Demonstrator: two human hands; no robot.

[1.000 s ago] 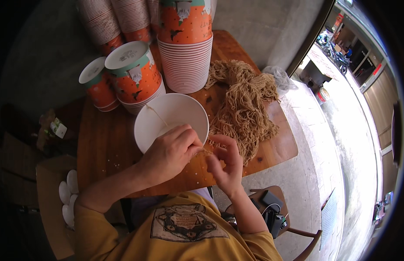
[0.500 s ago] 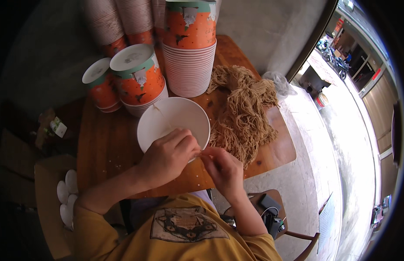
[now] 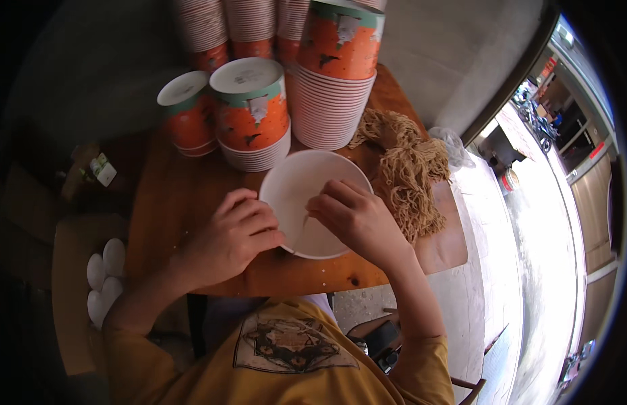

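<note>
A white paper tub (image 3: 286, 183) stands mouth up near the front of the wooden table. Curled fingers of my left hand (image 3: 236, 236) rest at its left rim, thumb nearest me; part of their grip is hidden. My right hand (image 3: 357, 216) reaches in over the right rim, fingertips pinched together. From that pinch a thin pale strand (image 3: 305, 220) hangs inside the tub; what else the fingers hide cannot be seen. Right of the tub lies a heap of tan, curly dried noodles (image 3: 411, 179), beyond my right hand.
Nested orange and green paper tubs stand upside down in stacks behind: a tall one (image 3: 330, 111) and shorter ones (image 3: 252, 115). A clear plastic bag (image 3: 451, 145) lies by the table's right edge. At lower left, a cardboard box (image 3: 74, 290) holds white round pieces (image 3: 114, 256). A chair is at lower right.
My hands have come apart from the near rim: the left moved to the tub's left side, the right into the tub. The whole view has shifted, so the table things appear further right.
</note>
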